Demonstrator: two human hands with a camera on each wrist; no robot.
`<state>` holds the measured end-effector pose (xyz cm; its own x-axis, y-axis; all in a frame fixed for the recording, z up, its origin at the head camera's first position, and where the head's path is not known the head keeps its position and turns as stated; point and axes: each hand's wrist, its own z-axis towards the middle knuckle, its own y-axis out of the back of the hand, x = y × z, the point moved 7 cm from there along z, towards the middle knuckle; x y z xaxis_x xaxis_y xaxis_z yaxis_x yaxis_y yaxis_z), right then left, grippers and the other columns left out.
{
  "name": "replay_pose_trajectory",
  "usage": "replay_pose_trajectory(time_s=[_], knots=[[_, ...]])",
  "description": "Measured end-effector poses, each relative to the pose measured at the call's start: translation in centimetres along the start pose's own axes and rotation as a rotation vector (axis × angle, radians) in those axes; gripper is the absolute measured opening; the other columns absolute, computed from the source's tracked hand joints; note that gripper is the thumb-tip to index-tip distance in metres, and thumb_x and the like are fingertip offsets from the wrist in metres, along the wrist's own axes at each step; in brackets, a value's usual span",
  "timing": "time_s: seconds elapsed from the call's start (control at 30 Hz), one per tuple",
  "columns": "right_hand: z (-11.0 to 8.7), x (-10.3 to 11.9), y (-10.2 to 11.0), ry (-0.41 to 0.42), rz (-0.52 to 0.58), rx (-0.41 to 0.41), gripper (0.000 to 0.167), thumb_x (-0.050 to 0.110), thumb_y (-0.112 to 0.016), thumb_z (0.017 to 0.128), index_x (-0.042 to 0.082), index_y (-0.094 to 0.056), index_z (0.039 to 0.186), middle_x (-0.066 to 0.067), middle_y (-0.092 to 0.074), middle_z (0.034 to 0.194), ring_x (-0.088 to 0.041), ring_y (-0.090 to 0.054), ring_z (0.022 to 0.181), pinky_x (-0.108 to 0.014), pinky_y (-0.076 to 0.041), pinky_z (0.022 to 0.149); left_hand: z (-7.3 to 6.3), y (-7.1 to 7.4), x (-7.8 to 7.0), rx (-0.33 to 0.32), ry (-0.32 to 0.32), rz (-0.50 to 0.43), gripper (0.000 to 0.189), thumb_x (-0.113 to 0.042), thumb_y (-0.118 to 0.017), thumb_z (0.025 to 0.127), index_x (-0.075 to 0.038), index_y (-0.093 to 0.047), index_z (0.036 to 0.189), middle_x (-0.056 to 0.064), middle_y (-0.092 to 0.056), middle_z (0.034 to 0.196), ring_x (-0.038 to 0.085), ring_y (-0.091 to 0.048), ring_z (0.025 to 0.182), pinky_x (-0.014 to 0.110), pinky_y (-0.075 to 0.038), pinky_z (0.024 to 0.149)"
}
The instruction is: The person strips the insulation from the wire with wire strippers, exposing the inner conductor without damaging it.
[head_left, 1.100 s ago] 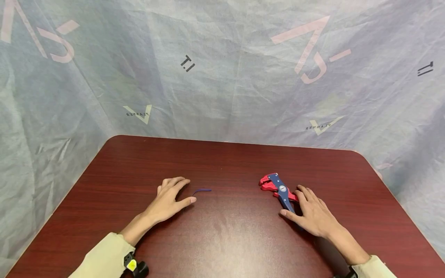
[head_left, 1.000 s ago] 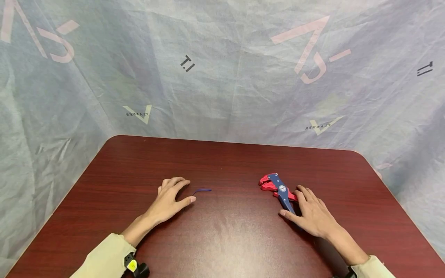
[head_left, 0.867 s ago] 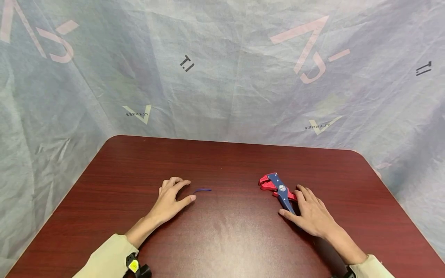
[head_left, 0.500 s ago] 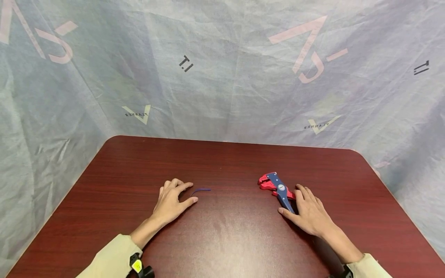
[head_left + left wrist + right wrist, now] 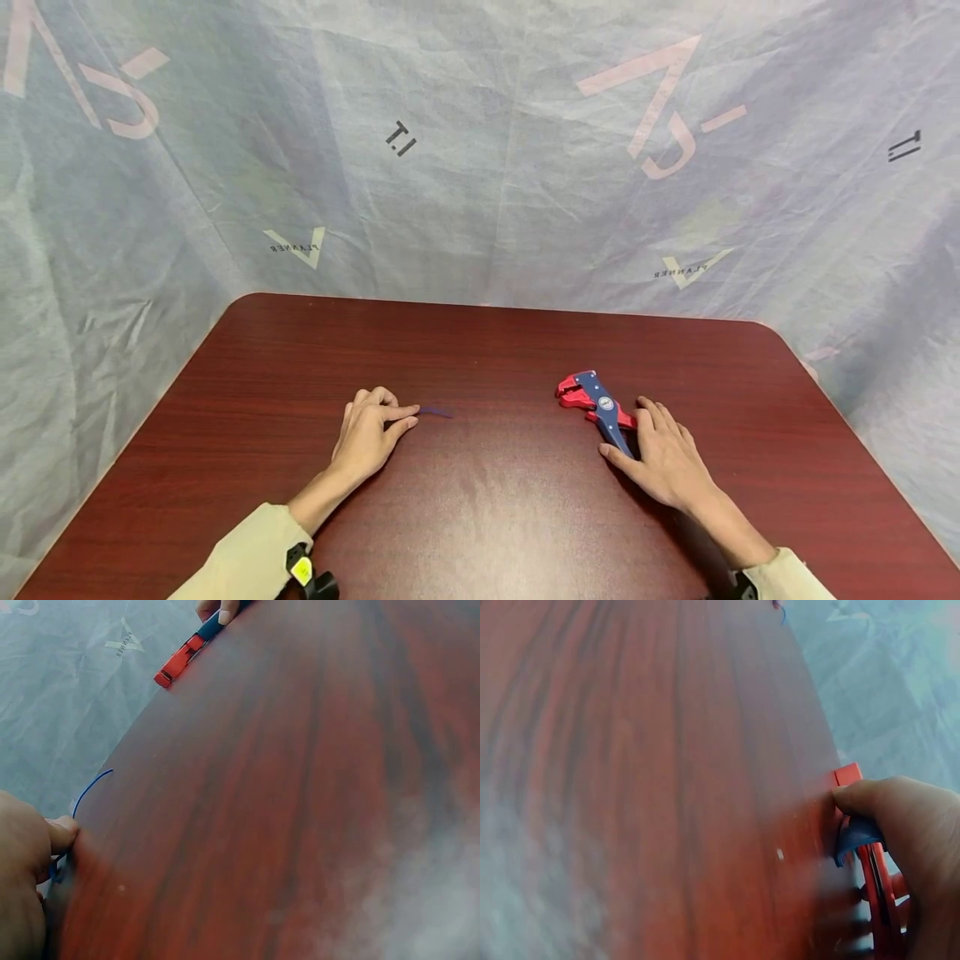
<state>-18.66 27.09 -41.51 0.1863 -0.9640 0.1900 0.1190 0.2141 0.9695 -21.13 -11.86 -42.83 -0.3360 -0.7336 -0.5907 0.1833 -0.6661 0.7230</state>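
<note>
In the head view my left hand [image 5: 369, 437] rests on the table at centre left. Its thumb and index finger pinch a thin blue wire [image 5: 435, 412]. One end of the wire curves out past the fingertips in the left wrist view, and a short piece shows behind them. Over at the right, my right hand [image 5: 670, 462] lies around the handles of a red and blue wire stripper [image 5: 606, 406]. The thumb is along the blue handle [image 5: 857, 836]; the fingers are past the red handle [image 5: 881, 892]. The stripper's head points away to the left, lying on the table.
The dark red wooden table [image 5: 480, 517] spreads under both hands. A grey printed cloth [image 5: 465, 200] hangs behind its far edge and at the sides. Cameras are strapped at both wrists, the left wrist camera [image 5: 311, 577] near the front.
My left thumb and index finger have come together onto the blue wire, whose free end now angles slightly downward. The right hand and the stripper have stayed nearly as they were.
</note>
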Motion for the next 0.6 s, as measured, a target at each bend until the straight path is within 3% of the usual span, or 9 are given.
replay_pose_trajectory(time_s=[0.33, 0.5, 0.6], knots=[[-0.14, -0.09, -0.18, -0.043, 0.031, -0.005, 0.07, 0.052, -0.068, 0.087, -0.007, -0.052, 0.12, -0.029, -0.048, 0.143, -0.047, -0.044, 0.133, -0.068, -0.038, 0.101, 0.1, 0.18, -0.11, -0.036, 0.002, -0.023, 0.008, -0.014, -0.08, 0.078, -0.014, -0.082, 0.086, 0.0, -0.067, 0.083, 0.016, -0.049, 0.084, 0.034, -0.032, 0.076], [-0.05, -0.13, -0.2, -0.051, 0.044, -0.02, 0.065, 0.05, -0.07, 0.085, -0.005, -0.054, 0.114, -0.028, -0.05, 0.142, -0.046, -0.047, 0.131, -0.068, -0.039, 0.1, 0.3, 0.03, -0.19, -0.018, -0.005, -0.018, 0.001, -0.014, -0.077, 0.08, -0.015, -0.077, 0.08, 0.0, -0.068, 0.085, 0.017, -0.05, 0.085, 0.034, -0.031, 0.077], [0.11, -0.12, -0.06, -0.047, 0.05, -0.035, 0.061, 0.049, -0.072, 0.083, -0.004, -0.056, 0.108, -0.028, -0.051, 0.14, -0.045, -0.05, 0.127, -0.067, -0.041, 0.098, 0.43, -0.18, -0.22, 0.003, -0.015, 0.004, 0.006, -0.013, -0.075, 0.083, -0.017, -0.072, 0.079, -0.001, -0.067, 0.086, 0.019, -0.051, 0.087, 0.034, -0.03, 0.078]])
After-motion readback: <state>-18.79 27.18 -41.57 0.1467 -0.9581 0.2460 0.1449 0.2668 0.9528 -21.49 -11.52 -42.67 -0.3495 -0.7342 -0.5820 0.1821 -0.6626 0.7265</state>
